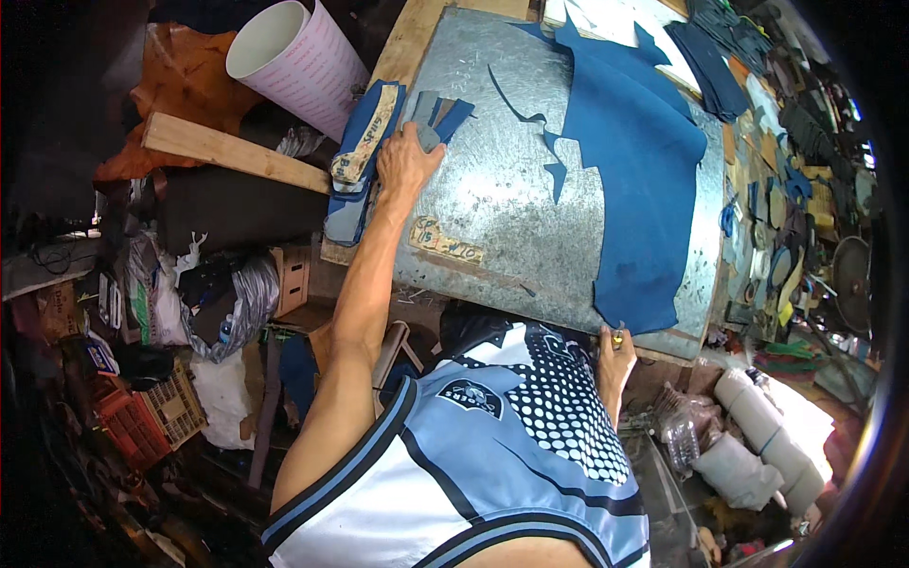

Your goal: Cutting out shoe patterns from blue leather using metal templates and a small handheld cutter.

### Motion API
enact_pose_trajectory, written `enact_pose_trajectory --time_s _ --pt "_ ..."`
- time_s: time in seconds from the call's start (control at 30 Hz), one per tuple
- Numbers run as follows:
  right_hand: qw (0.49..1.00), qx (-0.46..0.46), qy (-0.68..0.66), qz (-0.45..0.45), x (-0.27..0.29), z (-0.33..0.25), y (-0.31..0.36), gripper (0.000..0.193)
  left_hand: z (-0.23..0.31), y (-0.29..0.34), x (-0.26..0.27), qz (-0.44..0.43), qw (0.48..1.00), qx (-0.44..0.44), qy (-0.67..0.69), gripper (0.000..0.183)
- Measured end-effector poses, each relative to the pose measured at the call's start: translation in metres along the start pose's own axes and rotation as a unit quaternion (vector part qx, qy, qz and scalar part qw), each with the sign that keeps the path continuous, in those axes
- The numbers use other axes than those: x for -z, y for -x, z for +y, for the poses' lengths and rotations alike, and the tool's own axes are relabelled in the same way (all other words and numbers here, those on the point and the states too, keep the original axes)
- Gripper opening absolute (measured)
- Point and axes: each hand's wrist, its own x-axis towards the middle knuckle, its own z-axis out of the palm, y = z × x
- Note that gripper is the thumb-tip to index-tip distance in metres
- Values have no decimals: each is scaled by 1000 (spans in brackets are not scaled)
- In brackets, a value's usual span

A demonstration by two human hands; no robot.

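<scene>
My left hand point(407, 163) reaches to the left edge of the metal-topped table, its fingers and thumb closed over a small fanned bunch of grey and blue strips point(449, 121). Right beside it lies a stack of blue cut pieces point(347, 220) with a tan pattern piece point(365, 138) on top. At the near edge my right hand point(617, 352) is closed around a small tool with a yellow part; its kind cannot be made out. A large blue sheet point(630, 170), probably leather, spreads over the table's right side, its near end next to my right hand.
Another tan pattern piece point(445, 240) and thin blue offcuts point(553, 170) lie on the metal sheet point(502, 227). A white bin point(308, 71) and a wooden bar point(232, 151) stand left of the table. Crates point(170, 407) sit lower left; white rolls point(772, 431) lie lower right.
</scene>
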Motion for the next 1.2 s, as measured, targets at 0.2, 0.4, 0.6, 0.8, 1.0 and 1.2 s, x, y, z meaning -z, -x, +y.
enact_pose_trajectory --time_s 0.2,0.4,0.6,0.8,1.0,1.2 --pt "1000 6 8 15 0 -8 -5 30 -7 -13 17 -51 988 110 95 68" --pt "999 33 20 0 5 -3 -9 31 -21 -18 13 -67 972 140 177 71" --pt "1000 8 27 -9 6 -2 -10 31 13 4 6 -39 998 30 -28 68" --pt "999 28 21 -10 6 -1 -12 31 11 0 -1 -40 998 32 -46 69" --pt "999 24 -14 -20 8 4 -14 30 -4 -22 6 -86 992 87 29 70" --pt "999 7 -3 -42 11 3 -17 31 -12 -26 5 -103 989 102 44 70"
